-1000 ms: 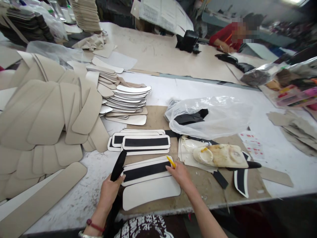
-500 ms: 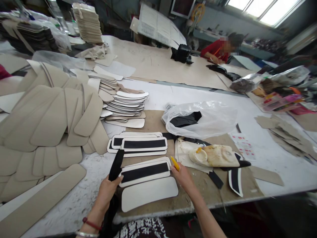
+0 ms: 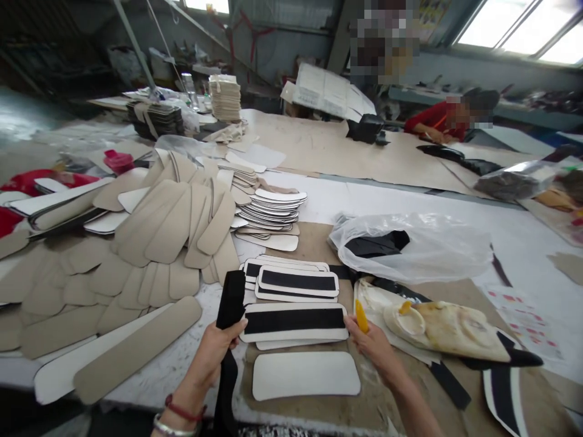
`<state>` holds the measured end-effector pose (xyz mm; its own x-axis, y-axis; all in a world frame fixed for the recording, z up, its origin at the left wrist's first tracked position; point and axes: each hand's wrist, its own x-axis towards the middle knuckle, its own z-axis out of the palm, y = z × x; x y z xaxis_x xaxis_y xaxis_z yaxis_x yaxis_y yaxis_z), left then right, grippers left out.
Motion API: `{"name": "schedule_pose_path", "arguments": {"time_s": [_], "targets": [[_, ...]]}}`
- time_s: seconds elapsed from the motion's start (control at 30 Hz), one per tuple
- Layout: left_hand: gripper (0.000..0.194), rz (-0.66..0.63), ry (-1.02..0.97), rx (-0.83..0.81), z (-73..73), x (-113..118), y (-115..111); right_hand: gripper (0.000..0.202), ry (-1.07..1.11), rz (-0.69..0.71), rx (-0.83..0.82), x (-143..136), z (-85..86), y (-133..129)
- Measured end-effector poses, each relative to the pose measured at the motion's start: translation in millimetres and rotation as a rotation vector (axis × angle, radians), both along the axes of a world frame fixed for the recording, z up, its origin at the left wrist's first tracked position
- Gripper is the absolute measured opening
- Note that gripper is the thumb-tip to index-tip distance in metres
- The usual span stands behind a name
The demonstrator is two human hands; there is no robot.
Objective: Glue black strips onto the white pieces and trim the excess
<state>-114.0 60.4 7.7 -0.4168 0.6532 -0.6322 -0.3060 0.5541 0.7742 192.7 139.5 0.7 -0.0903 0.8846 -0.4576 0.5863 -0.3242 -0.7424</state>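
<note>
A white curved piece with a black strip (image 3: pixel 296 321) is held between both hands, one at each end. My left hand (image 3: pixel 218 349) pinches its left end and also grips a long black band (image 3: pixel 231 297) that hangs down past the table edge. At the right end, the fingers of my right hand (image 3: pixel 371 340) close on the piece, with a small yellow tool (image 3: pixel 361 317) tucked in the same hand. Below lies a plain white piece (image 3: pixel 306 375). Several black-striped white pieces (image 3: pixel 298 280) are stacked just above.
Beige pieces (image 3: pixel 155 224) are heaped at the left. A plastic bag (image 3: pixel 437 243) with black material lies right of centre, above a glue-stained board (image 3: pixel 460 331). Across the table sits a person in red (image 3: pixel 444 118).
The view has swung left. My right hand has closed on the right end of the striped piece, which now sits raised and level, farther from the plain white piece.
</note>
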Motion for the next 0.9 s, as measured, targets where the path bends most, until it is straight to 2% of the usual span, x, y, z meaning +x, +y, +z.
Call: {"name": "schedule_pose_path", "arguments": {"time_s": [0.07,0.17,0.37,0.53,0.67,0.9], "targets": [[0.037,0.02,-0.021,0.023,6.7,-4,0,0.038,0.127,-0.039,-0.065,-7,13.0,0],[0.04,0.069,-0.034,0.046,10.8,-4,-2,0.039,0.232,-0.025,-0.057,-16,27.7,-2],[0.039,0.1,0.083,0.075,6.9,4,-9,0.037,0.183,-0.048,0.014,-34,43.6,-12],[0.044,0.183,0.163,0.051,1.0,0,-11,0.038,0.085,-0.021,0.038,-46,44.1,-27],[0.042,0.166,0.166,0.074,-1.9,-3,-14,0.041,0.063,-0.021,-0.018,-52,41.5,-37],[0.045,0.146,0.136,0.112,-7.4,-2,-21,0.039,-0.014,-0.031,0.03,-53,40.0,-45]]}}
